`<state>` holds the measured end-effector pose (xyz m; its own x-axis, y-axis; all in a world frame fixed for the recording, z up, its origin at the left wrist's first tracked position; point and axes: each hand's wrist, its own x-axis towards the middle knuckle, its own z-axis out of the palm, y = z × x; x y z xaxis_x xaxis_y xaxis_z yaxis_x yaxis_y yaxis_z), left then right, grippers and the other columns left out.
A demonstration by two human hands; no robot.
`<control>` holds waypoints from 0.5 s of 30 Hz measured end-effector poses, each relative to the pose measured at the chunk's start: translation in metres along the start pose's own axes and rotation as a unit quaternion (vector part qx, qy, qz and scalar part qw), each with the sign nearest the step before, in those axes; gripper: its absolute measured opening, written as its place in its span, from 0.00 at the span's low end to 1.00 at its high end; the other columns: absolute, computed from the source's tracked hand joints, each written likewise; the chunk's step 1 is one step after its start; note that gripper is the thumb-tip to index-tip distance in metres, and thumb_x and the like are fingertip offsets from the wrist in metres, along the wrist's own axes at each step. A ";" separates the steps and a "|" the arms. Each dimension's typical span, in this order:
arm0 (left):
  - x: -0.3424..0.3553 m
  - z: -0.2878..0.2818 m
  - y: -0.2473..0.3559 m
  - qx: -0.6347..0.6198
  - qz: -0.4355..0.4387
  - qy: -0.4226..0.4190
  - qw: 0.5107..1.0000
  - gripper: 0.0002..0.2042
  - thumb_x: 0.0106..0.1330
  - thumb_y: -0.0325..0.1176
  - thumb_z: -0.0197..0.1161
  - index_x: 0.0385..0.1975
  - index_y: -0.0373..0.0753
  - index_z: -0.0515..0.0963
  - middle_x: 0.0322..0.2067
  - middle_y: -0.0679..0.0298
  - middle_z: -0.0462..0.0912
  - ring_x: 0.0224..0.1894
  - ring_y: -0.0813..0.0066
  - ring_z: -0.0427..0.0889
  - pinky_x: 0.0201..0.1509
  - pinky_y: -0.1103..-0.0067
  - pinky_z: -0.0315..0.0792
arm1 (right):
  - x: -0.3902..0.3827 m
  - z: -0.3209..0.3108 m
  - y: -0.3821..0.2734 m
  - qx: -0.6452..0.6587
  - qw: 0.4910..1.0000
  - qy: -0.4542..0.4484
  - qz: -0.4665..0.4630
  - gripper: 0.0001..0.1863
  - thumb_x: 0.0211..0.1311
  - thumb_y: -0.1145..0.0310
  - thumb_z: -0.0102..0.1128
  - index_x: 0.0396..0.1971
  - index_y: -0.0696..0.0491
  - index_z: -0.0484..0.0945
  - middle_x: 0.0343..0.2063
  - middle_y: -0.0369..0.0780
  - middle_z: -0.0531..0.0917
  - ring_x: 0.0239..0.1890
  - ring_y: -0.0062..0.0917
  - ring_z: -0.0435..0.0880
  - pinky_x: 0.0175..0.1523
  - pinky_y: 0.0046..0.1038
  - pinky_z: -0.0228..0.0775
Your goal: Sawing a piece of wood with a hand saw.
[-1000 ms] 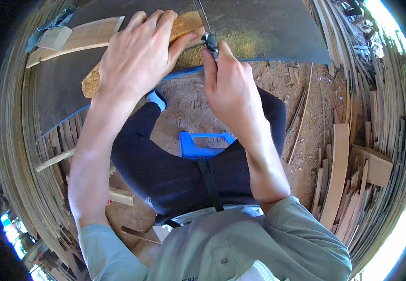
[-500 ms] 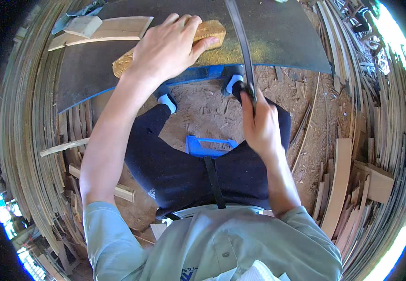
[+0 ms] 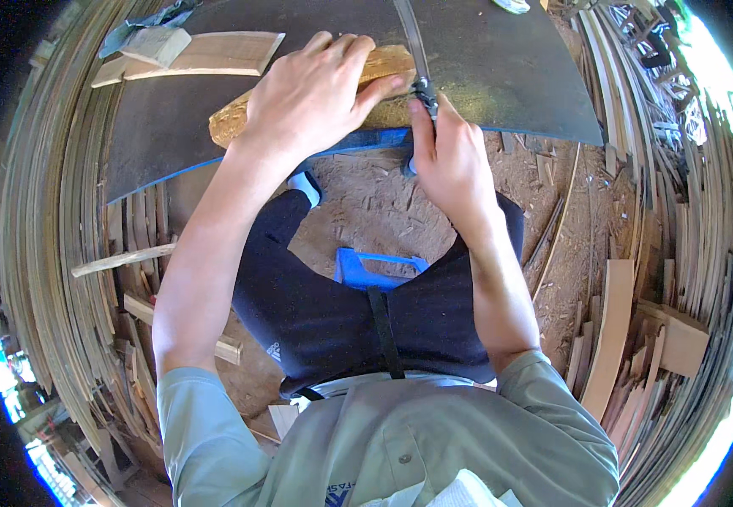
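A rough yellowish wooden block lies slantwise on a dark board. My left hand is closed over its middle, fingers over the far side and thumb along the near side, hiding much of it. Against the block's right end runs a saw, its long narrow metal length pointing away from me and out of the top of the view. My right hand is wrapped round the near end of the saw, covering its handle. Yellow sawdust is scattered on the board beside the block.
A thin curved plank with a pale wood offcut on it lies at the board's far left. Stacked wood strips line both sides. A blue plastic stool shows between my legs.
My right hand has pushed the saw forward, away from me, and now sits close to the block's right end. The left hand stays on the block.
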<state>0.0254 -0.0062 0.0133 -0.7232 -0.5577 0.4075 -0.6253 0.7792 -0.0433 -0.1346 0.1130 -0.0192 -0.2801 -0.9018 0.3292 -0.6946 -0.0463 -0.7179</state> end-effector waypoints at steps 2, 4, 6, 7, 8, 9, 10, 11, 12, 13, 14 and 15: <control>0.000 -0.003 0.002 -0.005 -0.011 -0.011 1.000 0.30 0.77 0.60 0.58 0.56 0.33 0.78 0.46 0.49 0.86 0.51 0.53 0.88 0.52 0.61 0.84 | 0.001 0.002 0.003 -0.005 1.000 0.005 -0.007 0.17 0.81 0.63 0.54 0.34 0.61 0.73 0.20 0.61 0.80 0.28 0.62 0.83 0.34 0.57 0.72; 0.001 -0.001 0.002 -0.010 -0.018 -0.021 1.000 0.30 0.77 0.60 0.58 0.56 0.34 0.78 0.45 0.49 0.86 0.51 0.53 0.88 0.51 0.61 0.84 | 0.000 0.001 0.004 -0.007 1.000 -0.001 -0.006 0.17 0.81 0.63 0.54 0.33 0.61 0.73 0.20 0.61 0.80 0.28 0.62 0.83 0.34 0.57 0.72; 0.000 0.002 0.000 -0.004 0.000 -0.005 1.000 0.30 0.78 0.60 0.58 0.56 0.34 0.78 0.46 0.49 0.87 0.50 0.53 0.88 0.51 0.61 0.85 | 0.001 0.000 0.003 -0.008 1.000 -0.008 -0.006 0.17 0.81 0.63 0.54 0.33 0.61 0.73 0.21 0.61 0.80 0.28 0.62 0.83 0.33 0.57 0.73; 0.001 0.003 -0.001 -0.005 -0.001 -0.007 1.000 0.30 0.78 0.60 0.58 0.56 0.34 0.78 0.46 0.49 0.87 0.50 0.53 0.88 0.51 0.61 0.85 | 0.002 0.000 0.003 -0.014 1.000 -0.009 -0.013 0.16 0.80 0.64 0.54 0.33 0.61 0.73 0.20 0.61 0.80 0.28 0.62 0.82 0.34 0.57 0.73; 0.002 0.002 -0.001 0.004 -0.008 -0.013 1.000 0.30 0.78 0.60 0.58 0.56 0.34 0.78 0.46 0.50 0.87 0.49 0.53 0.88 0.52 0.61 0.85 | 0.002 -0.001 0.004 -0.022 1.000 -0.010 -0.019 0.16 0.80 0.64 0.54 0.33 0.61 0.73 0.20 0.60 0.81 0.28 0.62 0.82 0.34 0.57 0.73; 0.002 0.003 -0.001 0.014 -0.015 -0.020 1.000 0.30 0.78 0.60 0.57 0.57 0.34 0.78 0.47 0.50 0.87 0.49 0.53 0.89 0.52 0.61 0.85 | 0.002 -0.001 0.002 -0.023 1.000 -0.014 -0.015 0.16 0.80 0.64 0.54 0.33 0.61 0.73 0.20 0.60 0.81 0.28 0.62 0.82 0.34 0.57 0.73; 0.001 0.007 -0.004 0.025 0.007 0.008 1.000 0.29 0.78 0.59 0.57 0.57 0.34 0.78 0.46 0.50 0.88 0.48 0.52 0.89 0.52 0.61 0.85 | 0.003 -0.001 -0.001 -0.023 1.000 -0.020 -0.006 0.15 0.80 0.65 0.54 0.34 0.61 0.74 0.20 0.60 0.81 0.28 0.62 0.83 0.34 0.57 0.73; 0.001 0.007 -0.003 0.021 0.006 0.004 1.000 0.29 0.78 0.59 0.57 0.57 0.34 0.78 0.46 0.50 0.88 0.48 0.52 0.89 0.52 0.61 0.85 | 0.001 -0.001 -0.003 -0.023 0.999 -0.026 0.003 0.15 0.80 0.65 0.54 0.35 0.62 0.74 0.20 0.60 0.81 0.28 0.62 0.83 0.34 0.57 0.74; 0.001 0.004 -0.003 0.034 0.000 0.003 0.999 0.30 0.78 0.60 0.57 0.57 0.34 0.78 0.46 0.50 0.88 0.48 0.52 0.89 0.51 0.60 0.86 | -0.004 0.001 -0.001 -0.023 0.999 -0.030 0.006 0.15 0.80 0.65 0.54 0.35 0.62 0.74 0.20 0.60 0.81 0.28 0.62 0.83 0.34 0.57 0.74; 0.001 0.000 -0.003 0.048 -0.007 0.002 0.999 0.30 0.78 0.60 0.56 0.57 0.34 0.78 0.45 0.51 0.88 0.49 0.52 0.89 0.49 0.60 0.86 | -0.014 0.003 0.001 -0.027 0.999 -0.018 -0.008 0.14 0.80 0.65 0.54 0.36 0.62 0.75 0.21 0.60 0.81 0.28 0.61 0.83 0.34 0.56 0.74; 0.001 -0.006 0.001 0.054 -0.033 -0.018 0.998 0.30 0.78 0.60 0.56 0.57 0.34 0.78 0.46 0.50 0.88 0.48 0.52 0.89 0.46 0.59 0.87 | -0.023 0.008 -0.002 -0.026 0.999 -0.008 -0.029 0.14 0.80 0.66 0.54 0.37 0.62 0.75 0.21 0.60 0.81 0.29 0.61 0.83 0.33 0.56 0.74; 0.000 -0.003 -0.002 0.060 -0.040 -0.019 0.997 0.30 0.78 0.60 0.56 0.57 0.34 0.78 0.46 0.50 0.88 0.48 0.52 0.89 0.46 0.59 0.87 | -0.039 0.006 -0.004 -0.010 0.999 -0.037 0.032 0.12 0.80 0.66 0.54 0.38 0.61 0.76 0.22 0.60 0.82 0.29 0.61 0.83 0.33 0.56 0.74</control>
<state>0.0278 -0.0073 0.0164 -0.6785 -0.6289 0.3795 -0.7104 0.6933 -0.1211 -0.1169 0.1462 -0.0324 -0.2745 -0.9322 0.2358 -0.6908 0.0206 -0.7227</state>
